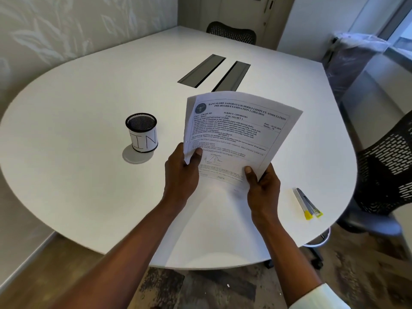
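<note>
A broad white desk (pixel 78 175) with a rounded front edge filled most of the view, standing on a wood-patterned floor beside a pale leaf-patterned wall. A black mesh chair (pixel 388 166) stood at the desk's right side, and a second dark chair (pixel 230 33) was pushed in at the far end. Two long dark slots (pixel 201 71) lay side by side in the middle of the desk top. In front of them, lifted clear of the desk and tilted up toward the camera, was a thin sheaf of printed papers (pixel 240 130). Its top sheet was a chemistry pre-board examination page, bowed slightly outward, with the edge of another sheet showing behind it on the left. Both hands were clamped on the sheaf near its bottom. The left hand (pixel 181 172) pinched the lower left edge with its thumb on the printed face. The right hand (pixel 264 186) pinched the lower right corner, also with the thumb on the front and the fingers behind. A black mesh pen cup (pixel 142 132), wrapped in a white label marked "IN", stood upright on the desk to the left of the papers, well apart from them. Near the desk's right edge, close to the right hand, lay two thin metal strips with yellow tips (pixel 308 204); what they were could not be told.
</note>
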Available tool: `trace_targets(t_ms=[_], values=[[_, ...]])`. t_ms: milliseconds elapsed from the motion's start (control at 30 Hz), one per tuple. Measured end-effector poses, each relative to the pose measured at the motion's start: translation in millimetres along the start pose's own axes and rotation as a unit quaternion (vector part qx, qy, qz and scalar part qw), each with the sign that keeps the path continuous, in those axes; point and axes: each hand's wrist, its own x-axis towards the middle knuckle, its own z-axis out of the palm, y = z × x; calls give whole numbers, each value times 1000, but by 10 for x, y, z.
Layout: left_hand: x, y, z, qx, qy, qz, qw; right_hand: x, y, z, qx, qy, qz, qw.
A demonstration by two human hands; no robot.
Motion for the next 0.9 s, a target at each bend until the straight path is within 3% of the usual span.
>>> trace_targets(t_ms=[300, 900], values=[[-25, -12, -14, -15, 0, -21, 1000, 4, -2, 11, -22, -22, 23, 999], [20, -168, -39, 15, -16, 16, 1000, 79, 133, -40, -45, -26, 42, 998]])
